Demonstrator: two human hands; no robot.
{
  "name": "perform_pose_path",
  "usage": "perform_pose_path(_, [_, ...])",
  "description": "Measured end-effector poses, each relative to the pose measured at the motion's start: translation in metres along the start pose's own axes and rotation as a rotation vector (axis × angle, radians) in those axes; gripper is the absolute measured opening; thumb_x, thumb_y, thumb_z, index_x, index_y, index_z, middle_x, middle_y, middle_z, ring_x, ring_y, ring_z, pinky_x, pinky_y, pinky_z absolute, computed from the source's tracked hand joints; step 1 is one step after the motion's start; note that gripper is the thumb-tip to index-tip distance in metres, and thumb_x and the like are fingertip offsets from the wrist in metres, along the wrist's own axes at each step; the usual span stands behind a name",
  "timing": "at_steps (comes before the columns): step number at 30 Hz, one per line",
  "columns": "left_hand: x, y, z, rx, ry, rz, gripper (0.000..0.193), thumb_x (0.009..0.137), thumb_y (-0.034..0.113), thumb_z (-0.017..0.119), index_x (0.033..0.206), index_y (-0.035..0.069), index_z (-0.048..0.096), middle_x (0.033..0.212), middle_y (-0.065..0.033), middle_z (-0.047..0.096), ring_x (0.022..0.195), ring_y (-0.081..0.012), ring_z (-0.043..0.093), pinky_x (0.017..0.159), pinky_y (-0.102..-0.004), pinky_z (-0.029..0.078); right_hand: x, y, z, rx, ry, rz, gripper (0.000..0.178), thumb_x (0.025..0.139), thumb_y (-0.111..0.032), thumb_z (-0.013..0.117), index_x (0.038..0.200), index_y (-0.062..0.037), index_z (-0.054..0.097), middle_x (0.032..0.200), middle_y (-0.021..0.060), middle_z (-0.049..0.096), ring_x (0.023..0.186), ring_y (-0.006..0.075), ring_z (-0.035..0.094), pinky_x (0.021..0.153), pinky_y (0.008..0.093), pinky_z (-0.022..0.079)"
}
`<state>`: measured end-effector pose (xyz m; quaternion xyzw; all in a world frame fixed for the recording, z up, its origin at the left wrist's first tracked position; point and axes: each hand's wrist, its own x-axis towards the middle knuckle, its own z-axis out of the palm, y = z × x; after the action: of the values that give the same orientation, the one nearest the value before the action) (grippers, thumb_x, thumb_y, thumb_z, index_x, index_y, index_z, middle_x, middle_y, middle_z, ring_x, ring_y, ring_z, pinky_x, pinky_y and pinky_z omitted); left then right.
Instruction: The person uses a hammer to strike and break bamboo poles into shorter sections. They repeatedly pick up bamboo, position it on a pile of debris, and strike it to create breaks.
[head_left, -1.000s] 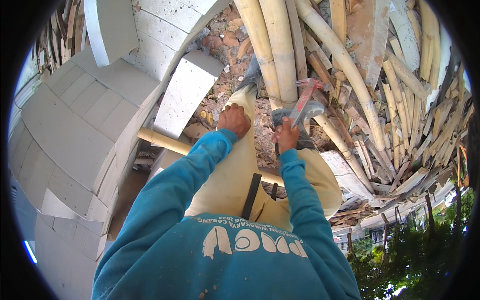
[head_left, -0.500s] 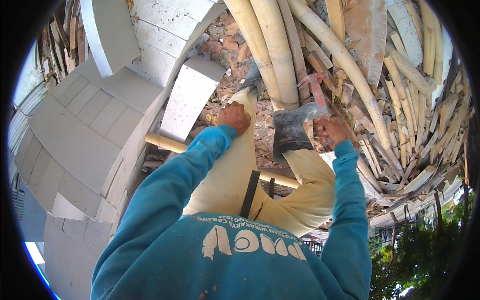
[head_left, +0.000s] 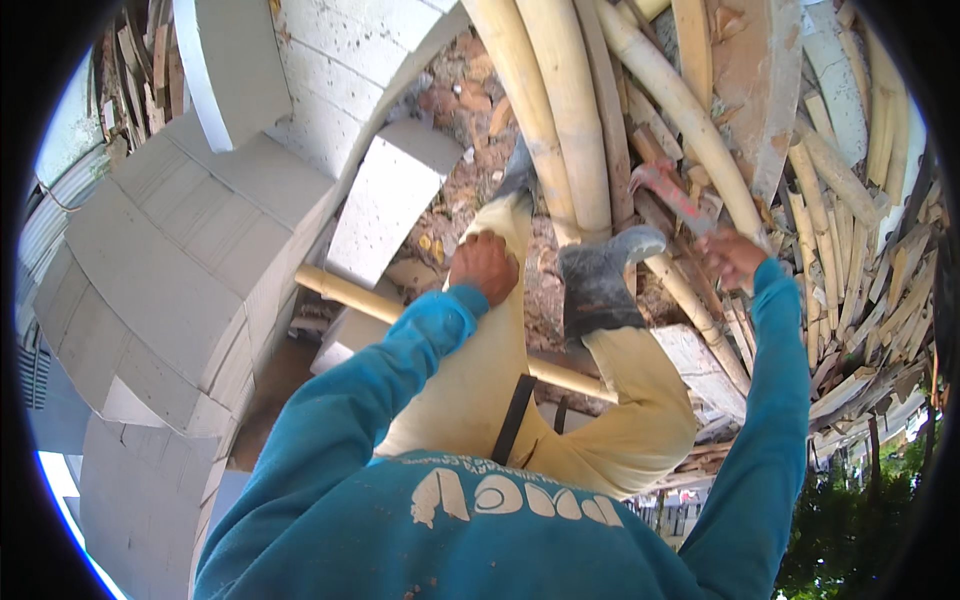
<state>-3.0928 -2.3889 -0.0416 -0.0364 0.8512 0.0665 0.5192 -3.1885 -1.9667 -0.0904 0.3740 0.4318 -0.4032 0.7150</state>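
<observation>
My right hand (head_left: 735, 258) grips a hammer (head_left: 680, 197) with a worn red and grey surface, held out to the right beyond my boot, over timber and bamboo. My left hand (head_left: 485, 268) rests on my knee in pale yellow trousers (head_left: 440, 350). Its fingers are curled in, and whatever they may hold is hidden. A dark rubber boot (head_left: 600, 290) with a grey foot is raised between the hands. Behind my legs, a bamboo pole (head_left: 345, 293) runs across.
White blocks (head_left: 390, 200) are stacked on the left. Thick bamboo poles (head_left: 560, 110) stretch away ahead over broken reddish rubble (head_left: 455, 110). On the right lies a dense heap of split wood and bamboo (head_left: 880, 290); a wide board (head_left: 745, 90) leans there.
My right hand and the hammer have swung outward to the right, away from the boot, and the hammer has tilted. My left hand stays on the knee. The view has shifted slightly.
</observation>
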Motion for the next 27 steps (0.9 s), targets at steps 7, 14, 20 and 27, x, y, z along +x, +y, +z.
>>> perform_pose_path(7, [-0.007,0.000,0.019,-0.055,0.194,0.156,0.034,0.085,0.032,0.055,0.101,0.003,0.064,0.109,-0.0169,0.059,0.107,-0.0354,0.054,0.099,-0.0493,0.037,0.021,0.073,0.110,0.559,0.033,-0.262,0.015,0.088,-0.011,0.057,0.098,-0.0001,0.054,0.073,0.0108,0.058,0.057,0.0208,0.058,0.061,0.0448,0.060])
perform_pose_path(14, [0.064,0.102,-0.005,-0.583,-0.261,0.060,0.058,0.087,0.057,0.050,0.101,0.004,0.069,0.094,-0.0213,0.068,0.097,-0.0367,0.064,0.088,-0.0435,0.047,0.056,0.068,0.212,1.155,-0.168,-0.358,0.013,0.089,-0.013,0.056,0.080,-0.0092,0.046,0.064,0.0036,0.048,0.050,0.0166,0.047,0.044,0.0356,0.041])
perform_pose_path(20, [0.100,0.183,0.027,-0.281,-0.430,0.207,0.067,0.078,0.054,0.063,0.115,-0.001,0.060,0.107,-0.0272,0.064,0.104,-0.0391,0.062,0.091,-0.0444,0.047,0.096,0.083,0.254,1.121,0.063,-0.362,0.015,0.090,-0.021,0.057,0.086,-0.0077,0.050,0.067,0.0045,0.052,0.052,0.0186,0.051,0.047,0.0383,0.042])
perform_pose_path(27, [0.097,0.153,0.103,-0.646,-0.036,-0.048,0.038,0.086,0.040,0.061,0.098,0.005,0.060,0.085,-0.0156,0.067,0.080,-0.0339,0.066,0.069,-0.0434,0.051,0.092,0.085,0.268,-0.094,0.889,-0.549,0.036,0.084,-0.024,0.065,0.107,0.0014,0.053,0.091,0.0234,0.066,0.080,0.0380,0.067,0.071,0.0461,0.053])
